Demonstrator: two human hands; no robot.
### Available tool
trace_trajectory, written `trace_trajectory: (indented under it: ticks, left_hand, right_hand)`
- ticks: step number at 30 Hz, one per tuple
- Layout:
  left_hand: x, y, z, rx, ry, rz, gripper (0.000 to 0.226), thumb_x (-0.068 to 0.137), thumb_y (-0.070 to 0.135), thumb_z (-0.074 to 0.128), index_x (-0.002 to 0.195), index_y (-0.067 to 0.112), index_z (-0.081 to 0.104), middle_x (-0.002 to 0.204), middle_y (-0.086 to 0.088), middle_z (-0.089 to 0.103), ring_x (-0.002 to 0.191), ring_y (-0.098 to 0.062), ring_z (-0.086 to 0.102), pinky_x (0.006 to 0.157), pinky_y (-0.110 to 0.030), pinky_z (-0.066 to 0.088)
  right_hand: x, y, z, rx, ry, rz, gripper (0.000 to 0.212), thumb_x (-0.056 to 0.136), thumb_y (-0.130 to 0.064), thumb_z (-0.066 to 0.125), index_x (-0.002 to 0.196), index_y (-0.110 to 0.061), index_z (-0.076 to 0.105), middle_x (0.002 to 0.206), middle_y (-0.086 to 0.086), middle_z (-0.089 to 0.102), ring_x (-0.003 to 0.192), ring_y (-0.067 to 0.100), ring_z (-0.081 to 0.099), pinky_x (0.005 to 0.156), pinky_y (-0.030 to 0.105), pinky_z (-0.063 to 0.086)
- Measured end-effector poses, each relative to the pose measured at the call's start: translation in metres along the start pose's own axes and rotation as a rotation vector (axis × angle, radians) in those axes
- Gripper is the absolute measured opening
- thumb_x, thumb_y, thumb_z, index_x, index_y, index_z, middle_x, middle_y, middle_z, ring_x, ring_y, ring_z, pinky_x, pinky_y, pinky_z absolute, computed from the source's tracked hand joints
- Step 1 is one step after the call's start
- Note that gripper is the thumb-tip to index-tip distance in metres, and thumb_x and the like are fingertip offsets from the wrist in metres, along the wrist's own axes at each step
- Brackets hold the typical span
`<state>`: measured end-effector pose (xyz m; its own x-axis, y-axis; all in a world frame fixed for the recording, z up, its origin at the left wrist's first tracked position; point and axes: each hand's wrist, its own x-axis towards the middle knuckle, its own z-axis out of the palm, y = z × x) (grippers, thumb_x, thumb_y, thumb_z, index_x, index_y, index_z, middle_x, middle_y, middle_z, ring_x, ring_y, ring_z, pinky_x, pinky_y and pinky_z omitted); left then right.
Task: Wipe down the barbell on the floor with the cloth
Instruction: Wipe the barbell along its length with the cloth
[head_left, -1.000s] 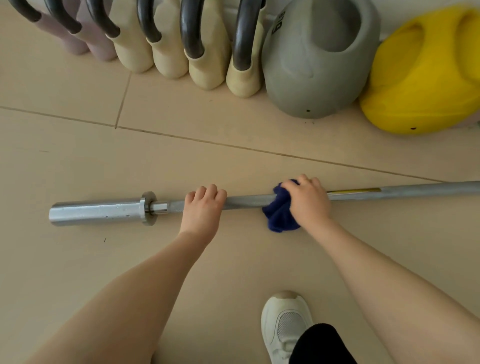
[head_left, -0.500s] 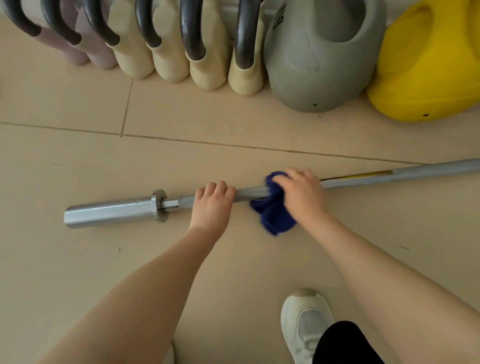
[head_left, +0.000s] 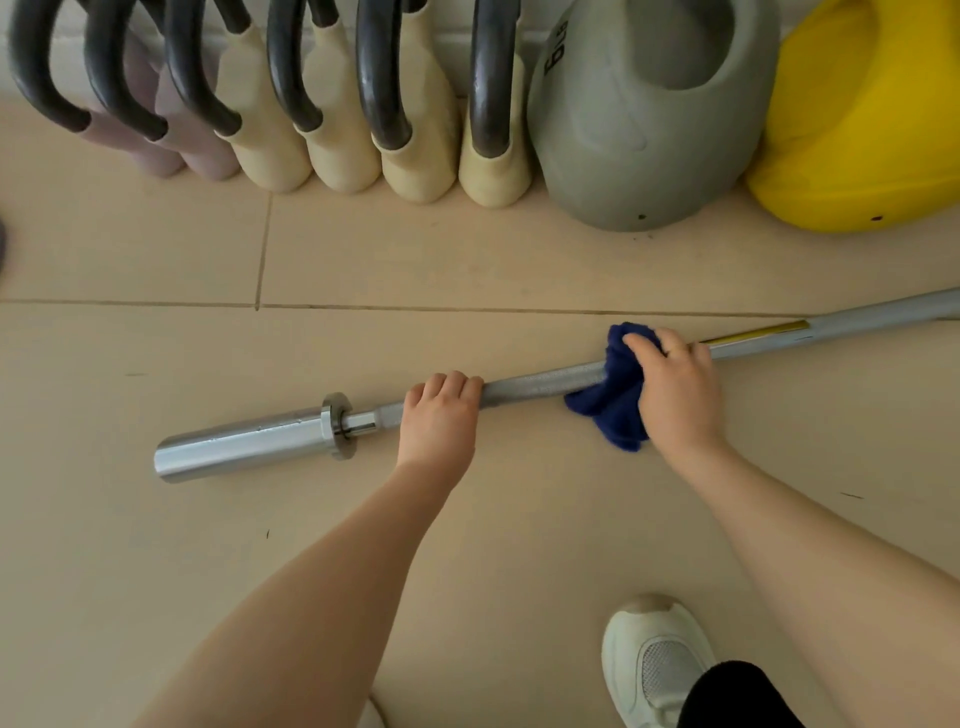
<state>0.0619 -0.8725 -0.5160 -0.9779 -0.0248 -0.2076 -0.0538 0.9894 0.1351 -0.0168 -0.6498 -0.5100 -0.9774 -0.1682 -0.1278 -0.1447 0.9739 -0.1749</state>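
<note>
A silver barbell (head_left: 540, 387) lies on the beige tiled floor, its thick sleeve end at the left and its shaft running up to the right edge. My left hand (head_left: 439, 421) grips the shaft just right of the collar. A dark blue cloth (head_left: 610, 400) is wrapped over the shaft further right, and my right hand (head_left: 678, 395) presses and holds it there. A yellow strip marks the shaft just beyond my right hand.
Along the wall stand several cream and mauve kettlebells (head_left: 343, 114) with black handles, a big grey kettlebell (head_left: 644, 114) and a yellow one (head_left: 862, 124). My white shoe (head_left: 654, 660) is on the floor at the bottom right.
My right hand with the cloth has slid right along the shaft, away from my left hand, baring more knurled bar between them. The view has shifted, so the bar looks more tilted.
</note>
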Motion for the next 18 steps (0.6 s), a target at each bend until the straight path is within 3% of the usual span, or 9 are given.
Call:
trace_trajectory:
  ticks: [2, 5, 7, 10, 12, 14, 18]
  left_hand:
    - [0.001, 0.000, 0.001, -0.001, 0.004, -0.018, 0.038, 0.057, -0.002, 0.076, 0.093, 0.009, 0.068, 0.078, -0.006, 0.066, 0.072, -0.030, 0.063, 0.067, -0.036, 0.050]
    - [0.001, 0.004, 0.001, -0.072, -0.010, -0.083, 0.037, 0.069, -0.005, 0.067, 0.103, 0.008, 0.066, 0.091, -0.009, 0.066, 0.085, -0.033, 0.061, 0.080, -0.041, 0.046]
    - [0.003, 0.005, 0.002, -0.101, -0.023, -0.110, 0.038, 0.079, -0.003, 0.059, 0.114, 0.008, 0.061, 0.103, -0.010, 0.065, 0.098, -0.033, 0.057, 0.089, -0.042, 0.040]
    - [0.006, 0.000, 0.001, -0.106, -0.038, -0.108, 0.040, 0.085, 0.000, 0.051, 0.123, 0.011, 0.055, 0.115, -0.008, 0.061, 0.108, -0.031, 0.052, 0.096, -0.039, 0.033]
    - [0.007, -0.002, 0.001, -0.112, -0.031, -0.109, 0.042, 0.085, -0.001, 0.050, 0.125, 0.012, 0.054, 0.117, -0.007, 0.060, 0.110, -0.030, 0.051, 0.097, -0.039, 0.032]
    - [0.008, -0.003, 0.001, -0.123, -0.044, -0.124, 0.044, 0.088, 0.001, 0.047, 0.130, 0.014, 0.050, 0.123, -0.006, 0.057, 0.115, -0.029, 0.048, 0.099, -0.038, 0.029]
    - [0.010, -0.005, -0.002, -0.127, -0.089, -0.136, 0.047, 0.091, 0.005, 0.042, 0.136, 0.020, 0.042, 0.132, 0.001, 0.051, 0.122, -0.023, 0.042, 0.103, -0.034, 0.024]
  right_hand:
    - [-0.002, -0.015, 0.005, 0.058, 0.002, 0.072, 0.035, 0.084, -0.008, 0.047, 0.116, -0.012, 0.061, 0.123, 0.016, 0.057, 0.092, 0.041, 0.050, 0.078, 0.043, 0.048]
    - [-0.018, -0.055, 0.018, 0.082, -0.006, -0.126, 0.037, 0.070, -0.002, 0.061, 0.106, -0.008, 0.064, 0.115, 0.019, 0.061, 0.075, 0.039, 0.055, 0.066, 0.042, 0.053]
    - [-0.018, -0.057, 0.017, 0.084, 0.004, -0.242, 0.042, 0.066, 0.006, 0.064, 0.107, -0.006, 0.065, 0.116, 0.021, 0.061, 0.074, 0.040, 0.057, 0.066, 0.041, 0.054]
    - [-0.003, -0.024, 0.003, 0.053, -0.044, -0.227, 0.038, 0.079, -0.001, 0.056, 0.114, -0.013, 0.063, 0.120, 0.017, 0.059, 0.095, 0.040, 0.056, 0.080, 0.043, 0.049]
    - [0.005, -0.005, 0.001, -0.006, 0.052, -0.061, 0.034, 0.079, -0.006, 0.055, 0.110, -0.017, 0.065, 0.117, 0.015, 0.062, 0.090, 0.040, 0.054, 0.077, 0.042, 0.047]
    - [0.008, -0.014, 0.006, 0.114, 0.050, 0.066, 0.035, 0.080, -0.009, 0.045, 0.108, -0.014, 0.065, 0.114, 0.017, 0.062, 0.088, 0.042, 0.054, 0.077, 0.040, 0.045]
    - [-0.002, -0.071, 0.014, 0.344, -0.017, -0.137, 0.042, 0.078, -0.015, 0.033, 0.105, -0.008, 0.065, 0.105, 0.020, 0.063, 0.087, 0.040, 0.058, 0.080, 0.037, 0.046]
